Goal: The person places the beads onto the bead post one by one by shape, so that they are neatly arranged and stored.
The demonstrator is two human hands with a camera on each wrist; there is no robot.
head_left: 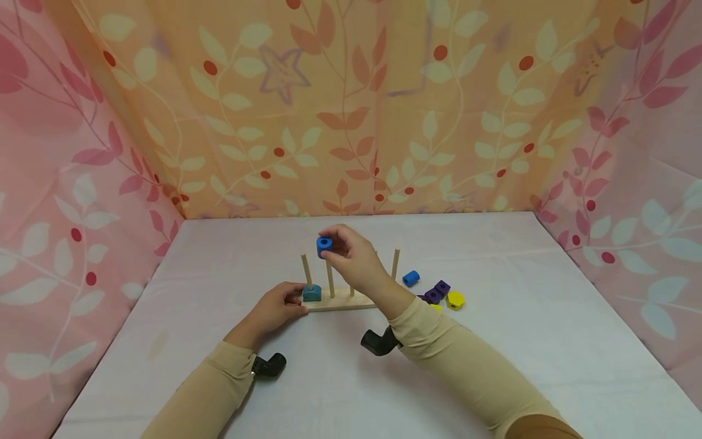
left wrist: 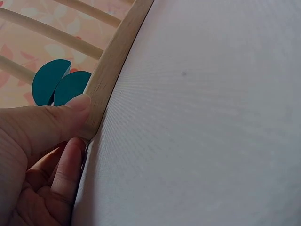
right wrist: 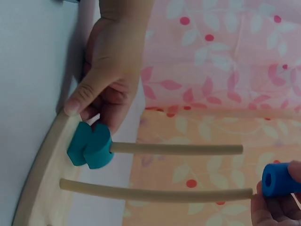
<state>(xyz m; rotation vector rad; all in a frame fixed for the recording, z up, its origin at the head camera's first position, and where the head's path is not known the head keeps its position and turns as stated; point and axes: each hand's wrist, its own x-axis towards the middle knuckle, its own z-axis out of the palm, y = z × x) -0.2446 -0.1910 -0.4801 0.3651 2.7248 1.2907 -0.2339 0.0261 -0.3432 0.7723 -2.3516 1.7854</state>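
Observation:
A wooden peg board [head_left: 342,301] with several upright pegs stands on the white table. My left hand [head_left: 278,305] grips its left end; in the left wrist view the thumb presses the wood and other fingers curl beneath. Two teal blocks [right wrist: 91,145] are stacked on the leftmost peg, close to that hand. Above the second peg [right wrist: 155,192], my right hand [head_left: 355,261] pinches a blue cylinder block [head_left: 324,246] with a hole through it. In the right wrist view the block's hole faces the peg's tip, very near it. My right hand hides part of the other pegs.
Right of the board lie a second blue cylinder [head_left: 411,278], several purple blocks [head_left: 441,289] and a yellow hexagonal block [head_left: 455,300]. Another yellow piece [head_left: 436,308] is partly hidden by the right sleeve [head_left: 439,335]. Patterned cloth [head_left: 351,122] hangs behind and at both sides.

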